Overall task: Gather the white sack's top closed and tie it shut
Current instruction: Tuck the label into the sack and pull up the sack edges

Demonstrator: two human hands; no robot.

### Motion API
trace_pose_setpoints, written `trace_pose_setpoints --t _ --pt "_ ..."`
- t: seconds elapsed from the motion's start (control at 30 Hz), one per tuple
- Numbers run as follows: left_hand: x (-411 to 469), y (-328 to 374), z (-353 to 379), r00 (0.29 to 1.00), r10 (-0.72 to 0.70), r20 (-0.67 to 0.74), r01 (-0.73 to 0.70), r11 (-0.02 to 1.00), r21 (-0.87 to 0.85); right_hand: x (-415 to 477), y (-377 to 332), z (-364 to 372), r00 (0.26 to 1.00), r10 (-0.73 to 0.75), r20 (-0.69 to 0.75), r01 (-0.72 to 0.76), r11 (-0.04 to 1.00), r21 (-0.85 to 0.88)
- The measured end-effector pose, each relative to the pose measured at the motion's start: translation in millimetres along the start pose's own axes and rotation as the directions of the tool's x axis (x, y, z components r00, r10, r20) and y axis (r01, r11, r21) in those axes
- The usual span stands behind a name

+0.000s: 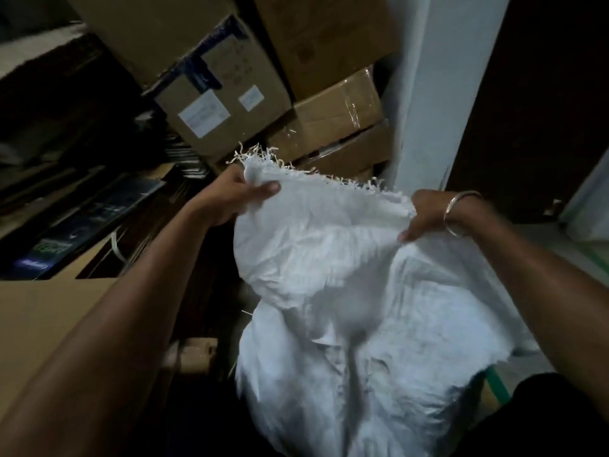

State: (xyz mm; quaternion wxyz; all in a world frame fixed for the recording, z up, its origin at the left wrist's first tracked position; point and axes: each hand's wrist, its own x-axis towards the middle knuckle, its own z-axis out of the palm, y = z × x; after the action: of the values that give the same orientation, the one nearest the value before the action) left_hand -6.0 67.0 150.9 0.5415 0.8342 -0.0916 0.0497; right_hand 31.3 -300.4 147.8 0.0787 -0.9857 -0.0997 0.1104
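White woven fabric makes up the sack (pixel 346 291), which stands upright and bulging in the lower middle of the view, from centre down toward 5 o'clock. Its lower part is blurred. Its top edge (pixel 296 168) is frayed into loose threads and is stretched flat between two hands, neither gathered nor tied.

Left hand (pixel 237 196): at 10 o'clock of the sack, on the top left corner. The thumb lies across the near face of the fabric and the fingers are behind it, so the corner is pinched between them.

Right hand (pixel 428 216): at 2 o'clock of the sack, on the top right corner. The fingers are curled round a bunched fold of fabric and grip it firmly. A metal bangle (pixel 458 209) sits on that wrist.

Both forearms are bare and reach in from the lower corners of the view.

Surroundings: brown cardboard boxes (pixel 230 94) are stacked at 12 o'clock behind the sack, one of them bearing white labels and others wrapped in clear tape. A pale pillar (pixel 438 94) rises at 1 o'clock, just beside the stack. A flat cardboard sheet (pixel 49 311) lies at 8 o'clock. A green strip (pixel 497 387) shows at 4 o'clock, at the sack's right flank; what it belongs to cannot be determined.
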Motion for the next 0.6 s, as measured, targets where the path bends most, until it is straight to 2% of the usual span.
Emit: trace_pose_setpoints --t 0.07,0.13,0.2,0.27,0.37,0.4,0.47,0.53,0.6 --pt "5 8 8 1.0 0.028 0.011 -0.028 1.0 0.003 -1 -33 -6 0.99 -0.139 -0.024 0.141 0.987 0.081" --pt "6 17 13 0.997 0.075 0.032 -0.076 0.997 0.022 2 -76 -4 0.955 -0.247 -0.165 0.284 0.921 0.265" --pt "3 23 7 0.994 0.083 0.066 -0.086 0.996 0.035 9 -102 -3 0.916 -0.306 -0.257 0.381 0.866 0.324" --pt "1 17 -10 0.998 0.06 0.003 -0.06 0.997 0.039 12 -108 -7 0.898 -0.334 -0.285 0.423 0.833 0.357" --pt "-4 10 -26 0.964 0.063 -0.26 -0.018 0.985 0.174 18 -107 -10 0.874 -0.375 -0.309 0.466 0.827 0.315" --pt "-2 9 -26 0.956 0.073 -0.285 -0.015 0.979 0.202 15 -113 -10 0.864 -0.392 -0.315 0.484 0.817 0.314" --pt "-4 19 -20 0.971 0.098 -0.216 -0.054 0.978 0.201 21 -118 -9 0.834 -0.428 -0.348 0.539 0.766 0.349" --pt "-10 32 -14 0.976 0.121 -0.183 -0.081 0.974 0.213 23 -124 -11 0.837 -0.406 -0.366 0.527 0.779 0.339" --pt "-10 35 -10 0.905 0.2 -0.377 -0.086 0.951 0.299 23 -129 -13 0.841 -0.336 -0.424 0.493 0.799 0.344"
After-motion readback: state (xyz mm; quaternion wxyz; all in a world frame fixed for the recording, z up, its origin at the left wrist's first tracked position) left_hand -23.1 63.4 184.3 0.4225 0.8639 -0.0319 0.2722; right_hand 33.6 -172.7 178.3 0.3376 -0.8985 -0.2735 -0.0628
